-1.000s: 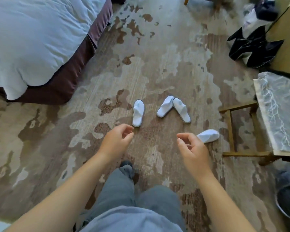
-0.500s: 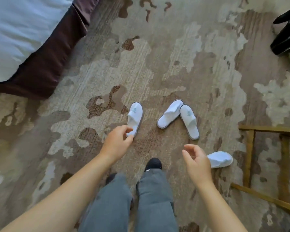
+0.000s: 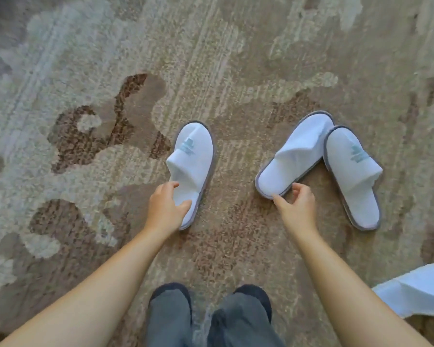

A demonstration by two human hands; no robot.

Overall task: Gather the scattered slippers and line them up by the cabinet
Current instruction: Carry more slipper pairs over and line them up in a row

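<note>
My left hand (image 3: 164,209) is down on the heel end of the left slipper (image 3: 192,169). My thumb lies across the white sole and my other fingers (image 3: 169,187) curl round its left edge, so I am gripping it. This slipper lies flat on the carpet (image 3: 236,58), toe pointing away from me, with a small blue mark on its top.

My right hand (image 3: 297,209) is at the heel end of the middle slipper (image 3: 292,159). My first finger and thumb are apart and their tips touch the grey rim of the heel. I cannot tell if they are squeezing it yet. This slipper lies slanted, with its toe up and to the right.

Its toe touches the toe of a third slipper (image 3: 352,176), which lies just to the right. The two make an upside-down V shape. The third slipper also has a blue mark on top, and its heel points down toward me.

A fourth slipper (image 3: 419,291) pokes in at the right edge, near my right arm. I can see only part of it.

The carpet has brown, tan and pale patches. At the bottom are my grey trouser legs (image 3: 236,324) and the dark tips of my feet (image 3: 169,290), standing between my two arms.
</note>
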